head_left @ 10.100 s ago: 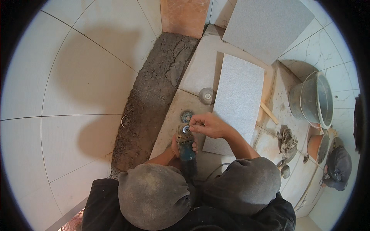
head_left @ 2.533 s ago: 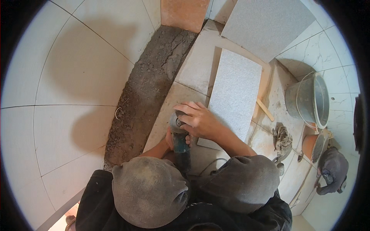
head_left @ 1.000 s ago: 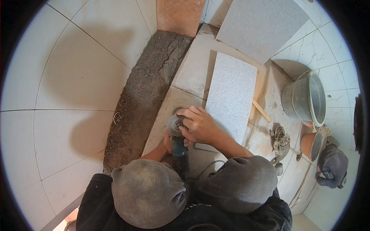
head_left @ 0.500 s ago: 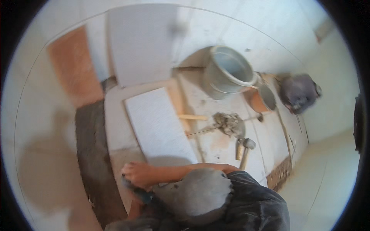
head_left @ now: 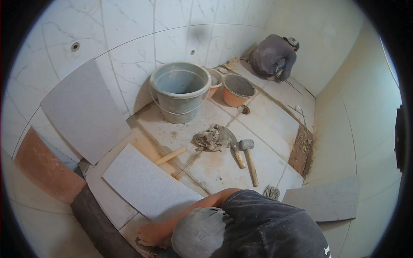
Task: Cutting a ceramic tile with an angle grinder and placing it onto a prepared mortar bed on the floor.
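My right arm reaches across my dusty grey knee to the lower left. At its end, my right hand is closed, fingers curled over a dark object that I cannot make out. A strip of dark teal shows under the wrist. Just beyond the hand lies a pale grey tile, tilted across the floor tiles. A wooden handle pokes out from its far right edge. My left hand is out of view.
Mortar, a trowel and a rubber mallet lie ahead. Behind stand a grey bucket and an orange mortar pail. A person crouches in the far corner. Tiles lean on the walls; a dark trench runs left.
The view has swung to the right, so the bucket, tools and tile appear farther left. A leaning grey tile at right has come into view. My right hand stays closed, lower in the picture.
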`<state>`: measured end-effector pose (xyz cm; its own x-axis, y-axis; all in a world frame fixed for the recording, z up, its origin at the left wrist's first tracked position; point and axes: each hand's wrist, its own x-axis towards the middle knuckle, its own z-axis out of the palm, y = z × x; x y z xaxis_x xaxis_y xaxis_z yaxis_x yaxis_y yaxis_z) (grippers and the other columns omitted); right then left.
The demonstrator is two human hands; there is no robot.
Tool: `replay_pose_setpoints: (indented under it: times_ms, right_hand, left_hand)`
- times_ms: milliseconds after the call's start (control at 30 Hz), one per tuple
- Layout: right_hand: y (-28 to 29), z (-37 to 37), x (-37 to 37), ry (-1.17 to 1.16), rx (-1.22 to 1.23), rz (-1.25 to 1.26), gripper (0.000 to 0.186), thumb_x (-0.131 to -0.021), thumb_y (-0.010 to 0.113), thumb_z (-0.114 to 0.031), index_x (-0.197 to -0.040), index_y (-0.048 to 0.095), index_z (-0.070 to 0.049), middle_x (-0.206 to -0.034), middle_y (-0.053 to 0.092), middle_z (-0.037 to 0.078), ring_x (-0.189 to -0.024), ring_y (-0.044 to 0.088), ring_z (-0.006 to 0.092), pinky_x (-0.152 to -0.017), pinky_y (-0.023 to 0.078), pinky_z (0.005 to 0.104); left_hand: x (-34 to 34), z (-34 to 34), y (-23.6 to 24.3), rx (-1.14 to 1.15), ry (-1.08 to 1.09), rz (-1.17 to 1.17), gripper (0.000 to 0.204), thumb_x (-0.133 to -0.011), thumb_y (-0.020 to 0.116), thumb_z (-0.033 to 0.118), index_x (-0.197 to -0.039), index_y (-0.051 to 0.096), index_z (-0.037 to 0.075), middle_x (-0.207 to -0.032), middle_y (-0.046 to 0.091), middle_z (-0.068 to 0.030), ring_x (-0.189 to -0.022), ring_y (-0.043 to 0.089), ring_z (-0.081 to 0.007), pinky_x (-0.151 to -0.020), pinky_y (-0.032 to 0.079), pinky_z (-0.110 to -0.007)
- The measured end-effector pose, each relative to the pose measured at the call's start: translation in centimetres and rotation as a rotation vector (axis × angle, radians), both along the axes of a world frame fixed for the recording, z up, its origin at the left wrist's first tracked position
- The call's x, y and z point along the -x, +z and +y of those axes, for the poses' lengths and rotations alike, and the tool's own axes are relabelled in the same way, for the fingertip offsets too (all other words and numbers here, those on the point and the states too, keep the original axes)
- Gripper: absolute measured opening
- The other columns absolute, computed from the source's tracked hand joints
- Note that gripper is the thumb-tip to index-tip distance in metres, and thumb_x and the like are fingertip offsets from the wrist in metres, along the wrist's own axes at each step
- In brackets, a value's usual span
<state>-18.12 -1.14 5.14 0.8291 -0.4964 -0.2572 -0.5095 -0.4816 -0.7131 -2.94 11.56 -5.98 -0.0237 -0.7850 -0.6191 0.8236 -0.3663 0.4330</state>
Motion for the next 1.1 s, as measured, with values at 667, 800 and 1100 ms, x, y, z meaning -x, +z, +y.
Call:
replay_pose_setpoints:
  times_ms: [667,800,1100]
  right_hand:
    - [4.7,-2.2,4.8,-0.381,0.235,-0.755,0.060,-0.101,0.056,-0.049,-0.135,0.049,0.000,-0.124,0.056,0.024,-0.114,0.059,0.0405,-0.097,0.046,0.0461]
    - [4.5,-5.3,3.8,-0.621,0.025,-1.190,0.046,-0.112,0.038,-0.044,-0.116,0.056,-0.002,-0.108,0.058,0.013,-0.097,0.059,0.0273,-0.094,0.045,0.0385]
    - [7.0,-7.1,9.3,-0.906,-0.451,-1.251,0.056,-0.112,0.033,-0.047,-0.088,0.062,-0.006,-0.082,0.062,0.004,-0.079,0.058,0.0164,-0.081,0.048,0.0311]
  left_hand:
    - [6.7,-5.5,11.0,0.382,0.214,-0.449,0.063,-0.097,0.070,0.046,-0.144,0.049,0.010,-0.131,0.058,-0.0129,-0.113,0.061,-0.0292,-0.096,0.052,-0.049]
    - [9.7,-9.4,17.2,0.105,0.058,-0.404,0.071,-0.097,0.056,0.059,-0.146,0.047,0.008,-0.130,0.059,-0.0145,-0.111,0.062,-0.0313,-0.095,0.053,-0.050]
    - [7.6,-11.9,10.2,0.659,-0.429,-0.813,0.092,-0.087,0.079,0.019,-0.157,0.025,-0.005,-0.150,0.043,-0.0215,-0.132,0.050,-0.0309,-0.113,0.041,-0.043]
